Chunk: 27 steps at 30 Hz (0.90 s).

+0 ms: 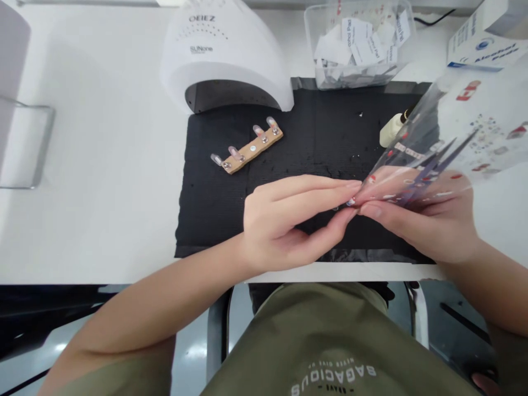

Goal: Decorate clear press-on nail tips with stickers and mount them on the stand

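My left hand (295, 220) is closed in a pinch, its thumb and fingertips on a small clear nail tip (350, 202) with a red, white and blue pattern, mostly hidden by the fingers. Against those fingertips lies the corner of a clear sticker sheet (466, 137) printed with small red, white and blue designs. My right hand (433, 220) grips this sheet between thumb and fingers. Purple tweezers (429, 170) also rest in the right hand, seen through the film, with their points up and to the right.
A wooden strip (247, 154) carrying several clear nail tips lies on a black mat (214, 214). Behind it stands a white nail lamp (226, 55). A small bottle (391, 129), a clear tub (350, 80) of alcohol pads and an alcohol pad box (474, 49) are further right.
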Motion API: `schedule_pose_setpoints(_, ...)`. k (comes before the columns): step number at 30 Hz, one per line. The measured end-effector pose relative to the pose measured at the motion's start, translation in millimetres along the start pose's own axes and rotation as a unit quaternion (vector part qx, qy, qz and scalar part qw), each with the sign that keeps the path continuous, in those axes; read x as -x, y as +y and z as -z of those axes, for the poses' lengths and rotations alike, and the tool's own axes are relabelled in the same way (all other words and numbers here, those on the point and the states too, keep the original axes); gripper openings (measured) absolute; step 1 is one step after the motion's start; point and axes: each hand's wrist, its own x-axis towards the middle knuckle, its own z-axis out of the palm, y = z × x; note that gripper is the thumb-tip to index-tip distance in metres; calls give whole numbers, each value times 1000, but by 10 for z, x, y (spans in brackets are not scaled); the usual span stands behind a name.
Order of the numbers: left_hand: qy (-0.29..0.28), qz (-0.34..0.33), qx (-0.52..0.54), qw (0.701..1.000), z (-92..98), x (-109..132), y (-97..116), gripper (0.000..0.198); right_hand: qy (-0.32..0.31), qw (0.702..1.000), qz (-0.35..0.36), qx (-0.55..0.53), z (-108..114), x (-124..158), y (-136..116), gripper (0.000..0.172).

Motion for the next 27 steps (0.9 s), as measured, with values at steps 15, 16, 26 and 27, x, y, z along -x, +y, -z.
schedule_pose_setpoints(15, -30, 33, 60, 997, 49, 12, -71, 40, -76, 989, 58, 117, 36, -57, -80, 25)
schedule_pose_setpoints(16, -31, 37, 64, 997, 50, 9, -72, 38, -69, 990, 56, 114, 37, -46, -77, 25)
schedule_pose_setpoints(26, 1, 85, 127, 988, -29, -26, -52, 24, -13, 995, 43, 84, 47, 19, -26, 27)
schedule_pose_setpoints(27, 9, 90, 139, 986, -35, -26, -52, 26, -14, 996, 45, 79, 47, 14, -27, 26)
